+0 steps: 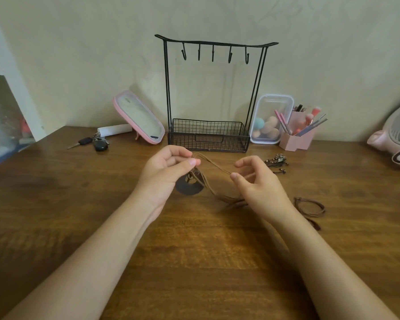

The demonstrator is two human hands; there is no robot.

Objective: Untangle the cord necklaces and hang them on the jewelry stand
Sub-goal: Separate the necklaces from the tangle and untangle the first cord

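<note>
- The light-brown cord necklace (pixel 211 189) with a dark, flat round pendant (pixel 189 189) is held above the brown wooden table (pixel 194 262), in front of the black wire jewelry stand (pixel 208 135).
- The left hand (pixel 166 172) pinches the cord between thumb and forefinger, just above the pendant; its fingers (pixel 193 162) are curled round the strands.
- The right hand (pixel 261 185) pinches a strand between thumb and a fingertip; its other fingers (pixel 243 161) are loosely bent and spread.
- Between the two pinches the strands run slantwise, from the upper left by the left hand down to the right.
- From the left hand a bundle of strands also drops toward the right wrist, where its lower end reaches the table.
- The pendant hangs below the left fingers, its flat face toward the camera.
- A second, dark-brown cord necklace (pixel 308 200) lies looped on the table to the right of the right wrist, apart from the hands.
- A small cluster of bronze metal pieces (pixel 277 159) lies on the table near the stand's right corner.
- The stand is upright against the wall, its hooks along the top bar.
- A pink-framed mirror (pixel 139 117) leans to the stand's left; a pink brush holder (pixel 297 140) stands to its right.
</note>
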